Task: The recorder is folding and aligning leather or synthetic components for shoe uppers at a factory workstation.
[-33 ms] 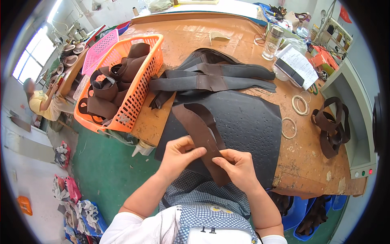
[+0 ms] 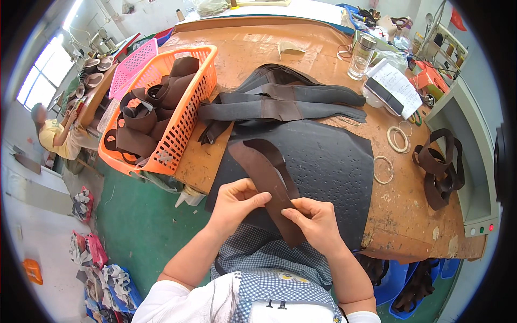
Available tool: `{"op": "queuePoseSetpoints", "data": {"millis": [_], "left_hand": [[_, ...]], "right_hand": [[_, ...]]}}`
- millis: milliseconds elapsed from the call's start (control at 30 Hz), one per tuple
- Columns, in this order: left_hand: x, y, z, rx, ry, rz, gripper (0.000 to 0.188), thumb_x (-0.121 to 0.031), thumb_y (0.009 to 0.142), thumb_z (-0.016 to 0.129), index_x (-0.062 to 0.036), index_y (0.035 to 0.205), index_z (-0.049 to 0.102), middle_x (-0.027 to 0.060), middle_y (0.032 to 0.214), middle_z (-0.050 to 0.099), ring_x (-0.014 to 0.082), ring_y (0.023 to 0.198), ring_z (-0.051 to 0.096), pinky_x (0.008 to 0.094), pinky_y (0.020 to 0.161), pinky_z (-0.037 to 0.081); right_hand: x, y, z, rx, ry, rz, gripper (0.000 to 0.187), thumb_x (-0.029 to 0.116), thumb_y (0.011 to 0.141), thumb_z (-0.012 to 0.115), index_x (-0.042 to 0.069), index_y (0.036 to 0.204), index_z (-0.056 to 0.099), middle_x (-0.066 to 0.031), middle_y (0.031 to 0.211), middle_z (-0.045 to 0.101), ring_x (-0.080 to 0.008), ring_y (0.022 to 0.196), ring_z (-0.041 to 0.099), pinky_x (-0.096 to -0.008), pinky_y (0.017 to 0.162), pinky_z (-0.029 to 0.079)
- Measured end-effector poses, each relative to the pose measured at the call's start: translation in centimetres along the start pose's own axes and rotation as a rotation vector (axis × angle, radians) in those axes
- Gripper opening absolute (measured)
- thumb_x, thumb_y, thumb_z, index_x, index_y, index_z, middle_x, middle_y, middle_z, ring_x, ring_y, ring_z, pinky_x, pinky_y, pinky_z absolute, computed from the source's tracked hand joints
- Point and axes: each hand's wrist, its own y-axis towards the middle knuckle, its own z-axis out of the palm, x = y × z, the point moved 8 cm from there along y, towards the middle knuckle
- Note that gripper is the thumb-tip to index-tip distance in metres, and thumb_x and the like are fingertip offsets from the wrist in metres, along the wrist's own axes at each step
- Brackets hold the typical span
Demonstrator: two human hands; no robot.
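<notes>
A brown leather-like strip (image 2: 259,171) is looped over on itself in front of me, its far bend above the black mat (image 2: 336,161). My left hand (image 2: 235,203) grips its left edge, thumb on top and fingers curled beneath. On the opposite edge my right hand (image 2: 314,219) pinches the strip between thumb and bent fingers. One end hangs down between the hands towards my checked apron (image 2: 258,255). Beyond the mat lies a stack of long dark strips (image 2: 280,110) with brown middles. The undersides of my fingers are partly hidden.
An orange basket (image 2: 180,126) of rolled brown strips stands left. To the right lie more brown loops (image 2: 439,167), cream rings (image 2: 397,140) and a grey machine housing (image 2: 474,161). A glass bottle (image 2: 361,58) and a notebook (image 2: 396,86) stand farther back. Another person (image 2: 56,132) sits far left.
</notes>
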Motion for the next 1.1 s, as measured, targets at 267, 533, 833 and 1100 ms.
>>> {"op": "queuePoseSetpoints", "data": {"millis": [267, 533, 833, 1100], "left_hand": [[0.6, 0.3, -0.7, -0.033, -0.034, -0.039, 0.010, -0.005, 0.085, 0.075, 0.0015, 0.090, 0.068, 0.0074, 0.087, 0.070, 0.0128, 0.078, 0.067, 0.0265, 0.070, 0.058], [1.2, 0.1, -0.9, -0.061, -0.034, -0.025, 0.008, -0.001, 0.083, 0.075, 0.0014, 0.085, 0.068, 0.0081, 0.085, 0.071, 0.0126, 0.076, 0.067, 0.0264, 0.070, 0.057], [1.3, -1.7, 0.9, -0.076, -0.012, 0.072, 0.008, -0.002, 0.082, 0.077, 0.0005, 0.086, 0.070, 0.0038, 0.084, 0.071, 0.0081, 0.076, 0.064, 0.0234, 0.071, 0.053], [2.0, -2.4, 1.0, -0.064, -0.005, 0.061, 0.013, -0.001, 0.084, 0.075, -0.0007, 0.096, 0.070, 0.0045, 0.089, 0.072, 0.0085, 0.081, 0.065, 0.0248, 0.076, 0.053]], "right_hand": [[0.2, -0.2, 0.3, -0.011, -0.055, -0.034, 0.020, 0.008, 0.090, 0.069, -0.005, 0.105, 0.070, -0.0097, 0.085, 0.073, -0.0097, 0.073, 0.067, -0.0232, 0.064, 0.055], [0.1, -0.3, 0.3, -0.005, -0.072, -0.032, 0.018, 0.007, 0.089, 0.069, -0.005, 0.103, 0.071, -0.0092, 0.084, 0.073, -0.0095, 0.072, 0.066, -0.0229, 0.064, 0.053], [1.2, 0.9, -0.4, -0.063, -0.089, -0.054, 0.016, 0.010, 0.088, 0.072, -0.004, 0.094, 0.069, -0.0043, 0.080, 0.070, -0.0077, 0.072, 0.063, -0.0225, 0.065, 0.051], [-0.2, 1.5, -0.3, 0.029, 0.169, 0.005, 0.014, 0.010, 0.085, 0.075, -0.002, 0.087, 0.068, -0.0027, 0.078, 0.068, -0.0060, 0.070, 0.060, -0.0215, 0.063, 0.049]]}}
